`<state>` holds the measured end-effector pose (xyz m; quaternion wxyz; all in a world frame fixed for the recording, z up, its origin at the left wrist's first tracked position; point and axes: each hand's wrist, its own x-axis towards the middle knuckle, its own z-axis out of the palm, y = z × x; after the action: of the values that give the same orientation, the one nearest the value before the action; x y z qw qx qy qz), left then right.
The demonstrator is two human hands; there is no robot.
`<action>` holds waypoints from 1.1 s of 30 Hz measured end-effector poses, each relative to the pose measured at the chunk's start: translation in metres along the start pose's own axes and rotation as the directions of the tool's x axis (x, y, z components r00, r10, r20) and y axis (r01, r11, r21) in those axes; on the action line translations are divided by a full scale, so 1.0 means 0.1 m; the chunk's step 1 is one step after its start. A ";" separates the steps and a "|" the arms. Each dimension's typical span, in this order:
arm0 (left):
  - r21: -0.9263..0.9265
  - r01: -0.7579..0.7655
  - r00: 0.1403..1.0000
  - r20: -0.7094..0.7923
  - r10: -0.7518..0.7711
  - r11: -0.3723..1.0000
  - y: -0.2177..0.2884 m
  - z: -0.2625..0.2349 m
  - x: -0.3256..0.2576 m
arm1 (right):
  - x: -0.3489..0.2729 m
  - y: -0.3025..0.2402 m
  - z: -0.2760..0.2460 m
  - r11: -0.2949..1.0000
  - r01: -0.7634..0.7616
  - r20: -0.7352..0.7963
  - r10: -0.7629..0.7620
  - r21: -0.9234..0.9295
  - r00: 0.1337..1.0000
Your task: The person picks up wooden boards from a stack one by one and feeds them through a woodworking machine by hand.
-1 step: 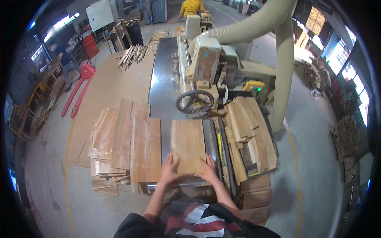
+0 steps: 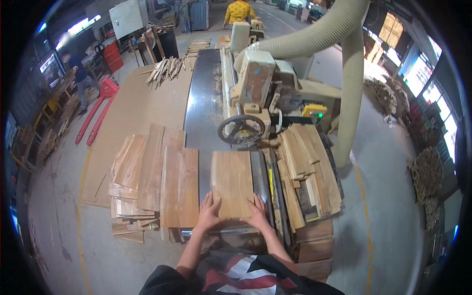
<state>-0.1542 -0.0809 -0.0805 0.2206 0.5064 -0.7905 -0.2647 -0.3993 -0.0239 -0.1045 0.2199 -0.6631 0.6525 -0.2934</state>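
The flat wooden board [image 2: 232, 183] is lying on the steel tabletop [image 2: 204, 105] of the planing machine [image 2: 260, 83], its near edge under both hands. It looks stiff, light and smooth, best pressed at the near corners. The left hand [image 2: 209, 215] and right hand [image 2: 256, 215] are resting spread and flat on it, each grip open, clasping nothing, forearms reaching straight ahead.

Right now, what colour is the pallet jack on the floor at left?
Red; the pallet jack shows best in the head view.
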 end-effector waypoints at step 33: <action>0.040 -0.045 0.999 -0.018 0.045 0.998 -0.03 -0.02 0.00 | 0.04 -0.06 0.00 0.990 -0.063 -0.042 0.069 0.127 0.997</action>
<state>-0.1513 -0.0822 -0.0809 0.2237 0.4952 -0.8047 -0.2392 -0.3952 -0.0278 -0.1002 0.2555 -0.6189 0.6594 -0.3418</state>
